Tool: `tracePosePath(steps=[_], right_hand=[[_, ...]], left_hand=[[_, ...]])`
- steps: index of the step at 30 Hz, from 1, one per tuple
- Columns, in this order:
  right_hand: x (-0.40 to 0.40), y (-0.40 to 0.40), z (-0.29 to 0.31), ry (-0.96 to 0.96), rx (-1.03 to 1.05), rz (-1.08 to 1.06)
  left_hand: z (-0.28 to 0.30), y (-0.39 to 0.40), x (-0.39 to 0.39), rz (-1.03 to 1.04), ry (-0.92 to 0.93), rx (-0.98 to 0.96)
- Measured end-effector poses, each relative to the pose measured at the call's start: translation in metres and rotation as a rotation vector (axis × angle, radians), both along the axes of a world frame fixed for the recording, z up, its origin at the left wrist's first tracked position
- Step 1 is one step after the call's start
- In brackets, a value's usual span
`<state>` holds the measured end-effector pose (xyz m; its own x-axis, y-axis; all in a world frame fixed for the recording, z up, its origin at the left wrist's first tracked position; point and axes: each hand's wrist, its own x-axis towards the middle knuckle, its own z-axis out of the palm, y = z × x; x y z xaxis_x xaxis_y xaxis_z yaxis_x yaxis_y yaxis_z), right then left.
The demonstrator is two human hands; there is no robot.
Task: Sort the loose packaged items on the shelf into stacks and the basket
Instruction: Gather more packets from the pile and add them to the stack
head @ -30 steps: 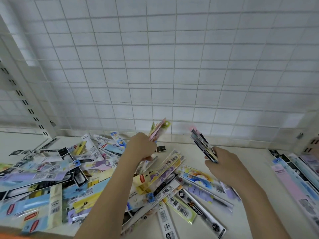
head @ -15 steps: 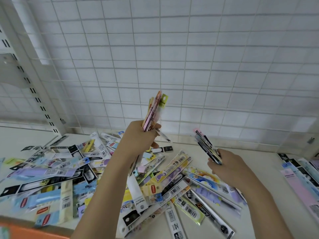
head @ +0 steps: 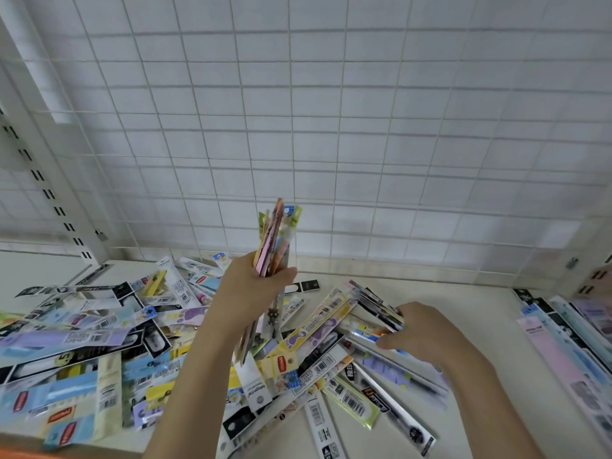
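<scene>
Head view: our left hand [head: 255,293] grips an upright fan of slim pastel plastic pen packets [head: 276,240] above the white shelf [head: 463,313], while our right hand [head: 417,329], low and well apart from it, clamps a dark flat bundle of packets [head: 377,309] down among the loose heap of packaged pens [head: 99,342]. We judge the gathering step is in hand. Next we should carry each bundle to its like, perhaps the neat rows of long packets [head: 569,329] at the right; no basket shows.
</scene>
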<state>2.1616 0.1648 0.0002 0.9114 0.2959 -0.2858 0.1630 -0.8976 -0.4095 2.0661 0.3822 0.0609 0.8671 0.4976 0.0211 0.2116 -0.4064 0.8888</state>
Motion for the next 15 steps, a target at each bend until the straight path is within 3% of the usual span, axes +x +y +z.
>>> tracePosePath(steps=[8, 15], right_hand=[[0.005, -0.034, 0.008, -0.068, 0.142, -0.132], [0.008, -0.059, 0.011, -0.064, 0.214, -0.170]], left_hand=[[-0.007, 0.002, -0.002, 0.074, -0.122, -0.152], [-0.007, 0.001, -0.005, 0.061, -0.130, -0.156]])
